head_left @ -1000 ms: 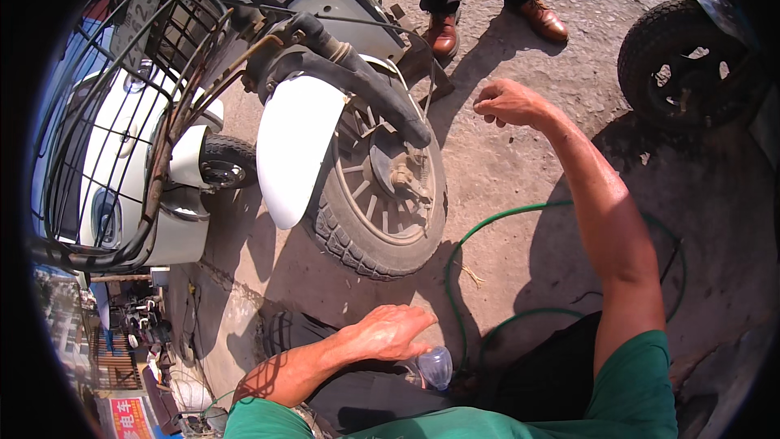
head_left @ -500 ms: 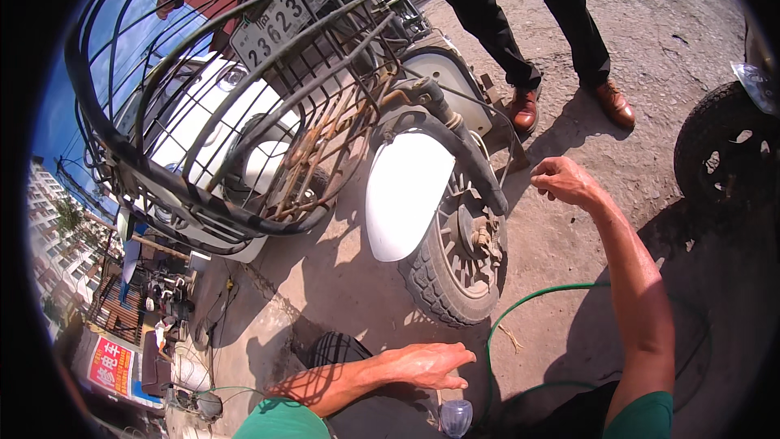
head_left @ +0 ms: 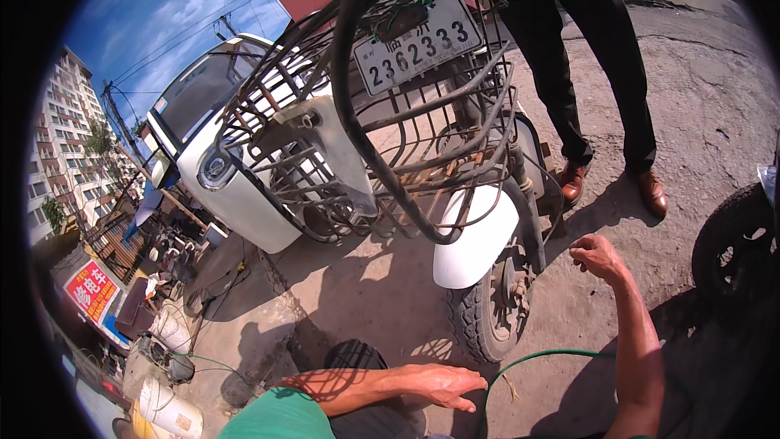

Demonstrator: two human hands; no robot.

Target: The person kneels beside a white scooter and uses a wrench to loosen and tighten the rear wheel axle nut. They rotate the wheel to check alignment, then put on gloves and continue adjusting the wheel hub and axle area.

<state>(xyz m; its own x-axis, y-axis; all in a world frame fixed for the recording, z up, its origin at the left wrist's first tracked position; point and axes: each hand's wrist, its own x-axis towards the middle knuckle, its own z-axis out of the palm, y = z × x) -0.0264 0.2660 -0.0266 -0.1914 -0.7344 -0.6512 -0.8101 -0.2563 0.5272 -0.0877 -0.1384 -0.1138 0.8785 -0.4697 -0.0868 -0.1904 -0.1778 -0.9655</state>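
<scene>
While sunlight falls hard across the ground [head_left: 699,73], a tall building [head_left: 65,146] rises at the far left of your view. Nearer, a white car [head_left: 252,211] stands behind the bike [head_left: 524,175], which faces you, tilted in the view. Beyond the bike, to the right, a person [head_left: 617,65] in dark trousers and brown shoes stands. The bike's wire basket [head_left: 349,114] spreads over the middle. Its front wheel [head_left: 471,321] rests on the ground ahead of you, between your hands and a little beyond the left one; a white mudguard [head_left: 475,236] covers its top. Another wheel [head_left: 715,252] sits at the right edge. A plate [head_left: 418,45] is mounted at the basket. Your left hand [head_left: 443,384] is open, palm down, thumb apart from the fingers, with nothing seen in it. Your right hand [head_left: 600,258] hangs right of the front wheel, apart from it, fingers loosely curled; you cannot tell whether it grips anything. A thin green hose [head_left: 552,352] curves past your left fingertips; contact is unclear.
</scene>
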